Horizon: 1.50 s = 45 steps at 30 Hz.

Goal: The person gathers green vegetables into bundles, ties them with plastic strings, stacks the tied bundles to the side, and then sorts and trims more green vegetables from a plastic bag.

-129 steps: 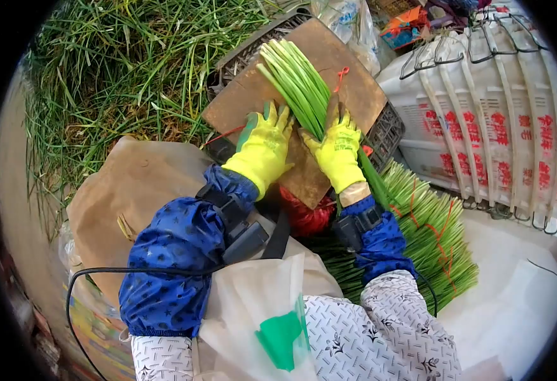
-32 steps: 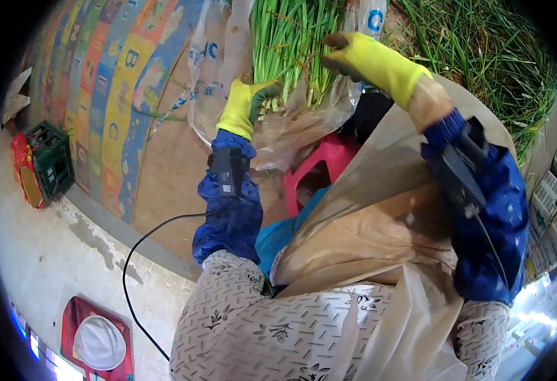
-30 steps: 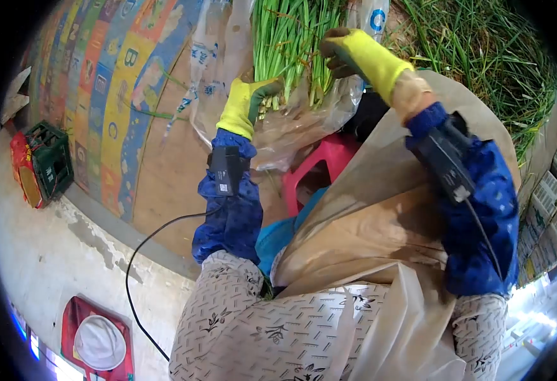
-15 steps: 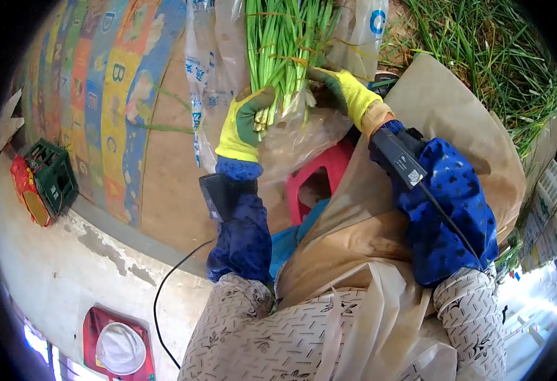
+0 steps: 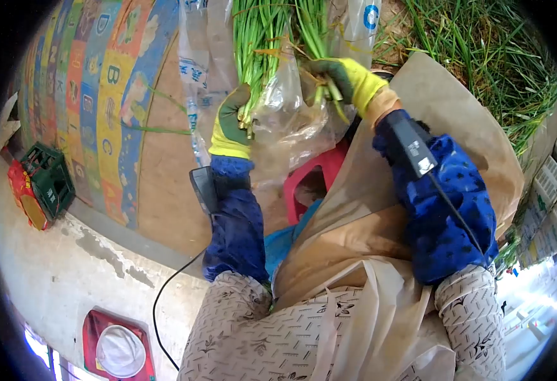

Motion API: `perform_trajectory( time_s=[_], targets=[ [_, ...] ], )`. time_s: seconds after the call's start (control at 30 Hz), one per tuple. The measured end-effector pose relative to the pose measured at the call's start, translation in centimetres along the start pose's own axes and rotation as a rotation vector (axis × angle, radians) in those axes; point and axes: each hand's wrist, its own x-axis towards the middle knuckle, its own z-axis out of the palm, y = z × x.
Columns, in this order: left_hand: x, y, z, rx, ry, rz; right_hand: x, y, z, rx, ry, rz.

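Long green stalks lie on a clear plastic bag at the top of the view, split into two parts. My left hand, in a yellow glove with a dark palm, is closed round the pale lower ends of the left part. The yellow-gloved right hand grips a smaller bunch, whose cut ends stick out below the fingers. A gap with plastic showing separates the hands. Thin brown strands cross the stalks between them.
A heap of loose green leaves covers the upper right. Below the bag is a pink stool. At the left are a coloured letter mat, a green crate and a red item with a white round top. A beige apron spreads over my lap.
The view has turned from the board and tied bundles to the bagged stalks. My right hand has come down and closed on some stalks, now parted rightward from those in my left.
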Motion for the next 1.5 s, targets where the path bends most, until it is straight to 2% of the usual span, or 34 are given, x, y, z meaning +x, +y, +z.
perform_trajectory(
  time_s=[0.03,0.07,0.17,0.2,0.23,0.3,0.33,0.37,0.43,0.47,0.5,0.57,0.63,0.67,0.7,0.73,0.77,0.8,0.83,0.87,0.93,0.97,1.07,1.1,1.2,1.27,1.33,1.37,1.43,1.47,1.5],
  targets=[
    [0.2,0.0,-0.7,0.042,0.019,0.002,-0.4,-0.4,-1.5,-0.118,0.012,0.052],
    [0.5,-0.1,-1.3,0.085,0.037,0.003,-0.7,-0.8,-2.8,-0.06,0.048,0.286],
    [0.3,0.2,-0.8,0.286,-0.014,0.075,-1.0,-1.7,-5.0,0.413,0.271,0.386],
    [0.1,0.2,-0.5,0.37,-0.046,0.092,-1.1,-3.6,-4.9,0.614,0.212,0.369],
    [0.6,0.2,-0.6,0.327,-0.065,0.0,-1.3,-5.4,-4.8,0.811,0.15,0.368],
    [0.9,-0.5,-0.2,0.324,-0.045,0.053,-0.4,-5.2,-4.2,1.09,-0.042,0.295],
    [0.8,-0.7,0.4,0.324,-0.031,0.08,0.9,-6.0,-2.9,1.131,-0.051,0.305],
    [0.3,-0.9,0.9,0.402,-0.04,0.133,0.7,-6.6,-1.6,0.911,0.155,0.382],
    [0.3,-1.5,0.9,0.355,-0.043,0.112,1.4,-6.4,-0.8,0.086,-0.113,0.192],
    [0.5,-1.6,0.8,0.333,-0.045,0.104,1.1,-6.1,0.1,-0.229,-0.135,0.125],
    [0.7,-1.5,0.9,0.333,-0.072,0.073,1.1,-5.6,1.6,0.047,-0.028,0.049],
    [0.0,-0.6,3.4,0.442,0.042,-0.075,1.3,-4.3,3.0,0.174,-0.029,-0.028],
    [-0.4,-1.7,5.7,0.606,-0.055,0.085,1.1,-4.3,3.6,0.273,-0.048,0.033],
    [0.4,-3.7,5.1,0.687,-0.133,0.324,1.0,-4.9,3.6,0.326,-0.06,0.151],
    [0.2,-4.0,6.3,0.924,-0.07,0.325,0.8,-6.0,3.6,0.379,-0.066,0.27],
    [-0.6,-4.0,7.6,1.158,0.001,0.32,0.5,-4.8,3.2,0.3,-0.007,0.138],
    [-1.4,-3.6,8.6,1.187,-0.042,0.293,0.1,-3.6,2.8,0.212,0.062,0.011],
    [-2.2,-3.2,9.4,1.211,-0.085,0.266,0.3,-3.6,2.5,0.685,0.101,0.277],
    [-2.3,-3.9,8.6,1.187,-0.215,0.58,-0.5,-5.0,1.4,0.79,0.084,0.46],
    [-2.7,-3.5,8.3,1.128,-0.29,0.664,0.3,-3.3,0.6,0.889,0.078,0.451],
    [-3.7,-1.1,8.4,0.465,-0.202,0.081,-0.6,-6.9,-0.4,0.839,0.124,0.479],
    [-3.3,-1.4,8.0,0.255,-0.02,0.065,-0.3,-6.6,-0.8,0.856,0.09,0.53],
    [-2.5,-2.8,7.8,0.853,-0.068,0.495,-0.9,-8.0,-0.8,0.712,0.122,0.361],
    [-1.6,-4.2,6.6,1.257,-0.016,0.57,-0.9,-8.0,-1.1,0.689,0.09,0.347],
    [-1.1,-3.9,5.6,0.699,-0.307,0.356,-1.2,-5.9,-2.8,0.624,-0.003,0.316],
    [-0.3,-2.7,3.1,1.31,-0.201,0.438,-1.8,-6.0,-4.0,0.452,0.048,0.251],
    [-0.2,-2.0,0.3,1.548,-0.068,0.583,-2.2,-6.7,-4.7,0.369,0.109,0.236],
    [-0.1,-1.9,-1.0,1.683,-0.003,0.54,-2.4,-6.7,-5.5,0.355,0.059,0.277],
    [-0.3,-2.0,-2.9,1.942,0.141,0.439,-3.1,-9.0,-4.5,0.459,0.111,0.387],
    [-0.2,-2.1,-3.5,1.962,0.161,0.368,-3.3,-9.9,-4.3,0.508,0.135,0.443],
    [-0.1,-2.2,-3.8,1.979,0.179,0.301,-3.2,-9.1,-4.6,0.545,0.104,0.411]
  ],
)
